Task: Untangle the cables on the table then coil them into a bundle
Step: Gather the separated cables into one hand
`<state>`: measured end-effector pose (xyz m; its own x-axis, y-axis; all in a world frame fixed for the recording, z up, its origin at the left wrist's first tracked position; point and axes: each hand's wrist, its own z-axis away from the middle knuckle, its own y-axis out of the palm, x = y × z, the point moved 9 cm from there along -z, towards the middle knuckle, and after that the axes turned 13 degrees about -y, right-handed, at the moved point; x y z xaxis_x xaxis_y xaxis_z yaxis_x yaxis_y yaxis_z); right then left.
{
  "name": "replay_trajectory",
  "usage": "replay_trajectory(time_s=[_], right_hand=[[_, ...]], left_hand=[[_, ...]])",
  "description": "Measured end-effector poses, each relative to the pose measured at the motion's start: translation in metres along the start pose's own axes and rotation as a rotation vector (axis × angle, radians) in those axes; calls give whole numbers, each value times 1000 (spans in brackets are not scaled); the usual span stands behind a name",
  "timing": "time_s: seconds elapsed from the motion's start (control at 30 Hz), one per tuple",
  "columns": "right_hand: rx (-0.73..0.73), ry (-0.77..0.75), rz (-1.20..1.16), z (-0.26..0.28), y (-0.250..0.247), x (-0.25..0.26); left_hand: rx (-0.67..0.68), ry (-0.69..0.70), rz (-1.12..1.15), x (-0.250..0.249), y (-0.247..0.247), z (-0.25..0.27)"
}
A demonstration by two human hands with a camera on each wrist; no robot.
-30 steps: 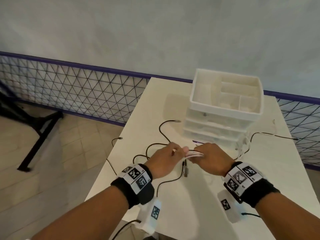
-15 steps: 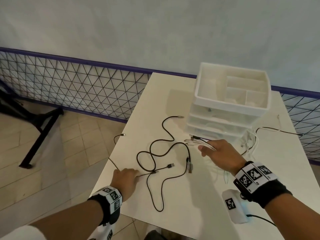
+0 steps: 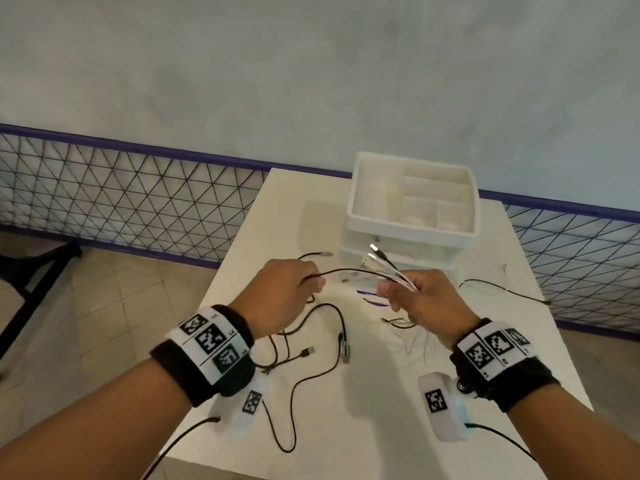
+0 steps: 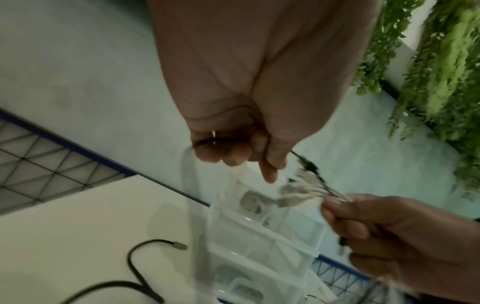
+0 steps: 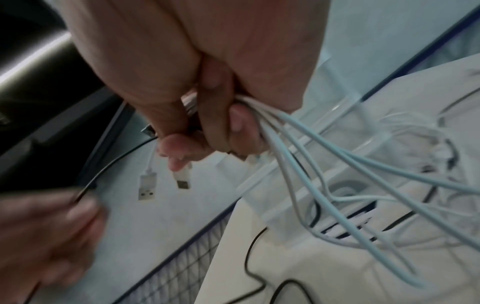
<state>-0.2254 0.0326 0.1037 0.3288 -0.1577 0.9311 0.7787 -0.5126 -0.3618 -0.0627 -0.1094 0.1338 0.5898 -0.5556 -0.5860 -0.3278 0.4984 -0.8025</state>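
Head view shows both hands raised over the white desk (image 3: 398, 427), just in front of the white drawer organizer (image 3: 412, 216) that serves as the landmark. The right hand (image 3: 427, 301) is clenched round a bunch of white USB cables (image 5: 324, 164); their plug ends fan out toward the organizer, and the wrist view shows the long runs trailing down to a loose white heap on the desk beside the organizer's right side. The left hand (image 3: 280, 294) pinches a black cable (image 3: 349, 271) between thumb and fingers (image 4: 223, 152) — this strand runs across to the right hand's bunch, and its plug sits among the white ones. More black cable (image 3: 318, 372) lies looped on the desk in front of the organizer, nearer the person, and another thin black lead (image 3: 502, 289) trails off to the organizer's right.

The step in hand looks like gathering ends and adding the black strand to the held bunch. To do it well, I would line the black plug up level with the white plugs before closing the right fingers over it, then draw the left hand along the strand so it slides free of its loops rather than dragging them tight. Pulling hard risks knotting the slack — easing it through loosely pinched fingers seems safer.
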Motion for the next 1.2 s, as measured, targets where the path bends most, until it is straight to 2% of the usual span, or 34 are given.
replay_trajectory(time_s=[0.1,0.13,0.17,0.2,0.27,0.3,0.37,0.4,0.47,0.57,0.73,0.8,0.97,1.03,1.1,1.2], right_hand=[[-110,77,-91,12,-42,-11],[-114,81,-97,15,-48,-12],[-103,79,-91,18,-51,-9],[-88,76,-80,20,-51,-7],[-40,69,-49,22,-46,-2],[-17,63,-33,22,-42,1],[21,56,-42,23,-35,6],[30,52,-67,22,-33,8],[10,37,-112,21,-38,9],[-71,22,-188,20,-50,4],[-251,32,-101,20,-75,-8],[-286,51,-62,20,-81,-13],[-325,151,-158,18,-85,-21],[-295,226,-369,17,-77,-22],[-195,240,-568,12,-60,-13],[-45,163,-537,4,-38,3]], left_hand=[[-389,-103,-95,12,-45,4],[-480,-124,-36,8,-55,9],[-497,-121,37,-2,-58,12],[-434,-82,113,-16,-51,12],[-192,-18,219,-49,-18,15],[-126,45,208,-68,-3,20],[-135,171,73,-98,16,22],[-126,182,12,-107,23,20],[13,81,9,-108,38,7],[199,-58,181,-97,52,0],[130,-59,167,-92,27,-4],[110,-116,277,-84,16,-6],[-122,-104,584,-87,-26,-1],[-101,-54,611,-96,-19,2],[-27,14,531,-110,7,9],[104,50,471,-119,64,19]])
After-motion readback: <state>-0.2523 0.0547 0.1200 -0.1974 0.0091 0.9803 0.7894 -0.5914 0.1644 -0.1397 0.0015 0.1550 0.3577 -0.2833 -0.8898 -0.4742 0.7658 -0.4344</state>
